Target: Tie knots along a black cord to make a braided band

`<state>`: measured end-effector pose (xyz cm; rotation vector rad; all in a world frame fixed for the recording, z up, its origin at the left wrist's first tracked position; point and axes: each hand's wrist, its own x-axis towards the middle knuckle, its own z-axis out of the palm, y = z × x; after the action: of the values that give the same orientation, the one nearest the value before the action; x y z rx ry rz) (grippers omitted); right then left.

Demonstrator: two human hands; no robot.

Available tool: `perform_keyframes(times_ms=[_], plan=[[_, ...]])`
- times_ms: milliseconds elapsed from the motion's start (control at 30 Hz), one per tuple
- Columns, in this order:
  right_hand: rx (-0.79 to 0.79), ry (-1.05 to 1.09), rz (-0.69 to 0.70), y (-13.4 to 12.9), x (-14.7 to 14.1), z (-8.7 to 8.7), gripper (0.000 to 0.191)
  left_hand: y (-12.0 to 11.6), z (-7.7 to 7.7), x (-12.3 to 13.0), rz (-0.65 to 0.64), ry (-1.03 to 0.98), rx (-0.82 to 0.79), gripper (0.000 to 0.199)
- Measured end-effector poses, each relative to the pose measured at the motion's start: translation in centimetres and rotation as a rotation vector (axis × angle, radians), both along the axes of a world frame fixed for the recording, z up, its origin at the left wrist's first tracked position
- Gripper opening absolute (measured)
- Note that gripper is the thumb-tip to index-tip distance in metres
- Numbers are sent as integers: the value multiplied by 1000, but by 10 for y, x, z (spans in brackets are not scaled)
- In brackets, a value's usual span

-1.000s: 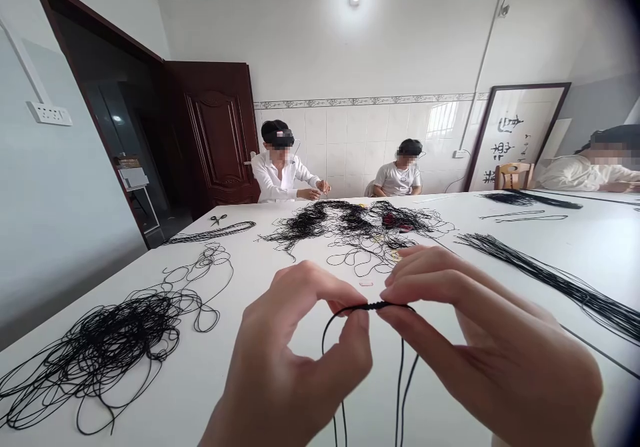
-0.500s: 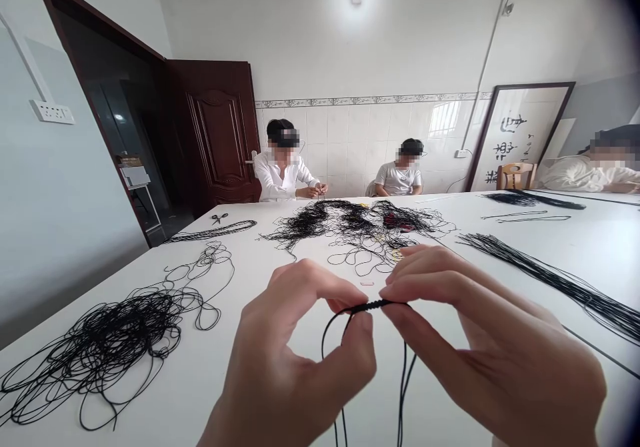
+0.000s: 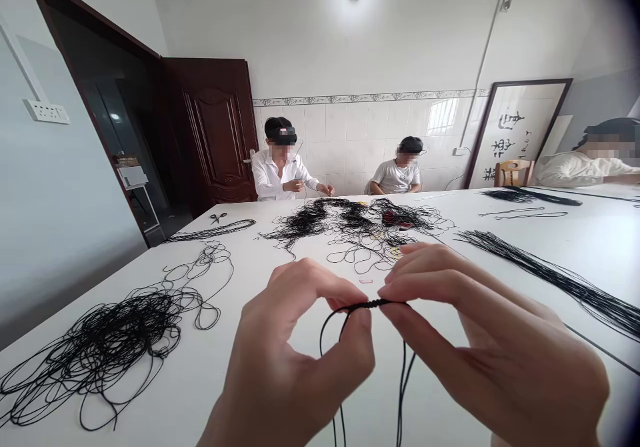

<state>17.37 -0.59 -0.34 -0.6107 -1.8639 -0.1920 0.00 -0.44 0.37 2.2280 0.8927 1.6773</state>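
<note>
A short knotted stretch of thin black cord runs between my hands. My left hand pinches its left end between thumb and forefinger. My right hand pinches the right end with thumb and fingertips. Below the knotted part, loose black strands hang past the table's front edge, and a curved loop passes through the gap inside my left hand. A small pink piece lies on the white table just beyond my fingers.
Black cord lies in a loose tangle at left, another tangle ahead, and a long bundle at right. Scissors lie at the far left edge. Two seated co-workers work across the table.
My hands hold the same pinch on the cord, with almost no movement. The whole view has shifted slightly, and the far co-worker's hands have moved apart.
</note>
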Motion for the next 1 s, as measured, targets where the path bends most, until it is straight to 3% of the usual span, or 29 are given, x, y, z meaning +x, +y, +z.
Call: perform_keyframes(times_ms=[1000], plan=[[-5, -12, 32, 1, 0, -2, 20, 1, -1, 0, 5, 6, -33, 23]])
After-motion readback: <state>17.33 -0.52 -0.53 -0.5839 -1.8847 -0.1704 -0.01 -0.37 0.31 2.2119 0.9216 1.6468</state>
